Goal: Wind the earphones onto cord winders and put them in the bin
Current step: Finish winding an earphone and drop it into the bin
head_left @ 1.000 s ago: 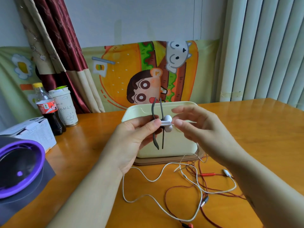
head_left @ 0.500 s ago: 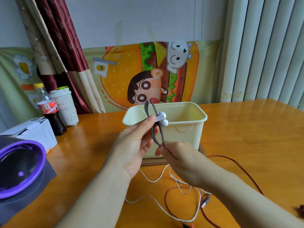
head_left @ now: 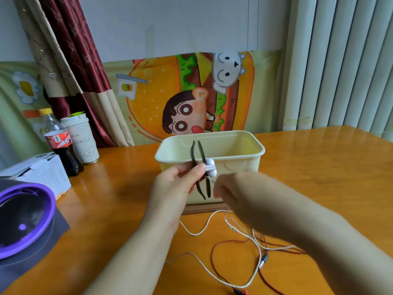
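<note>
Head view. Left hand (head_left: pixel 178 184) pinches the slim dark grey two-pronged cord winder (head_left: pixel 208 188) at mid-length. It stands upright in front of the cream rectangular plastic bin (head_left: pixel 240 179). Two white earbuds (head_left: pixel 211 167) sit against the winder beside the thumb. Right hand (head_left: pixel 231 192) is just beside and motion-blurred; cannot tell if it holds cord. Thin white earphone cord (head_left: pixel 196 234) trails slack over the orange wooden tabletop (head_left: pixel 319 167), crossing a red cord (head_left: pixel 213 255).

Judgement: cord light, limp, tangle-prone; winder thin, probably springy. Hold the winder at its centre and guide the cord close to the buds under light tension.
</note>
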Motion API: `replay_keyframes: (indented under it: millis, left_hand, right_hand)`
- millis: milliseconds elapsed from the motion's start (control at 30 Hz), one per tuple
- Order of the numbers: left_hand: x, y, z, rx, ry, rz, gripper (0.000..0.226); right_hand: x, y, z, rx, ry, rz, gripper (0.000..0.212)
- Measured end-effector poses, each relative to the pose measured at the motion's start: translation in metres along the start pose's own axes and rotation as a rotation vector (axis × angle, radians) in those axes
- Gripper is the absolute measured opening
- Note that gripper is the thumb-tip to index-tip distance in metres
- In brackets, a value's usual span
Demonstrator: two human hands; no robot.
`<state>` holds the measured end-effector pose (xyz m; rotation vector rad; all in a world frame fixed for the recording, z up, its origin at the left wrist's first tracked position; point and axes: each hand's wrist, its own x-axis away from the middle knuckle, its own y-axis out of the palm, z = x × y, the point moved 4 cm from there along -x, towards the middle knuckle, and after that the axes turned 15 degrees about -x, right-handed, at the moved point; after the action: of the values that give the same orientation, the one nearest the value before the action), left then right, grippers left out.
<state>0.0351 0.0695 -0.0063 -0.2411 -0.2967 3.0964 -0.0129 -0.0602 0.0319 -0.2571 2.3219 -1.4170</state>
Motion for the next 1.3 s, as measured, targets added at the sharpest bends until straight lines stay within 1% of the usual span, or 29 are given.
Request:
replay_keyframes:
  millis: [67, 167, 267, 367, 467, 533, 600, 667, 767, 833, 900, 967, 1000, 1033, 1100, 1233, 1300]
  left_hand:
    - [0.003, 0.001, 0.007, -0.13, 0.09, -0.005, 0.011]
    - [0.008, 0.007, 0.014, -0.255, 0.168, -0.093, 0.012]
    - [0.014, 0.014, 0.017, -0.286, 0.215, -0.19, 0.015]
    - [0.014, 0.016, 0.019, -0.339, 0.255, -0.198, 0.019]
    - [0.014, 0.015, 0.02, -0.395, 0.266, -0.211, 0.02]
    - [0.016, 0.015, 0.022, -0.462, 0.303, -0.23, 0.02]
    - [0.021, 0.018, 0.026, -0.477, 0.36, -0.275, 0.02]
    - [0.025, 0.021, 0.03, -0.432, 0.416, -0.338, 0.023]
    - [0.023, 0.021, 0.034, -0.328, 0.47, -0.355, 0.031]
    - [0.02, 0.018, 0.036, -0.186, 0.47, -0.358, 0.031]
    - [0.018, 0.014, 0.037, -0.037, 0.46, -0.341, 0.029]
    - [0.015, 0.01, 0.037, 0.099, 0.432, -0.307, 0.029]
    - [0.012, 0.008, 0.037, 0.155, 0.414, -0.283, 0.03]
    - [0.01, 0.006, 0.036, 0.203, 0.393, -0.256, 0.029]
    - [0.006, 0.002, 0.035, 0.284, 0.341, -0.217, 0.025]
    - [0.003, 0.0, 0.03, 0.377, 0.242, -0.168, 0.028]
    - [0.003, 0.0, 0.027, 0.406, 0.202, -0.146, 0.028]
  right_hand:
    - [0.002, -0.023, 0.003, -0.078, 0.038, 0.125, 0.024]
    - [0.006, -0.045, 0.009, -0.176, 0.024, 0.254, 0.015]
    - [0.01, -0.058, 0.016, -0.282, -0.014, 0.354, 0.009]
    - [0.01, -0.062, 0.024, -0.427, -0.011, 0.404, 0.01]
    - [0.008, -0.063, 0.029, -0.592, 0.003, 0.413, 0.01]
    - [0.007, -0.064, 0.036, -0.721, 0.024, 0.428, 0.013]
    - [0.005, -0.063, 0.043, -0.796, 0.049, 0.426, 0.014]
    - [0.003, -0.059, 0.051, -0.856, 0.069, 0.403, 0.013]
    - [-0.003, -0.047, 0.066, -1.007, 0.127, 0.345, 0.017]
    - [-0.009, -0.031, 0.067, -1.111, 0.152, 0.247, 0.02]
    - [-0.015, -0.01, 0.062, -1.227, 0.15, 0.144, 0.009]
    - [-0.02, 0.007, 0.056, -1.342, 0.128, 0.109, 0.017]
    - [-0.022, 0.013, 0.053, -1.38, 0.116, 0.122, 0.019]
    - [-0.023, 0.016, 0.05, -1.392, 0.112, 0.155, 0.02]
    - [-0.024, 0.021, 0.044, -1.319, 0.098, 0.209, 0.023]
    - [-0.02, 0.023, 0.034, -1.017, 0.065, 0.257, 0.038]
    - [-0.018, 0.022, 0.028, -0.895, 0.041, 0.268, 0.042]
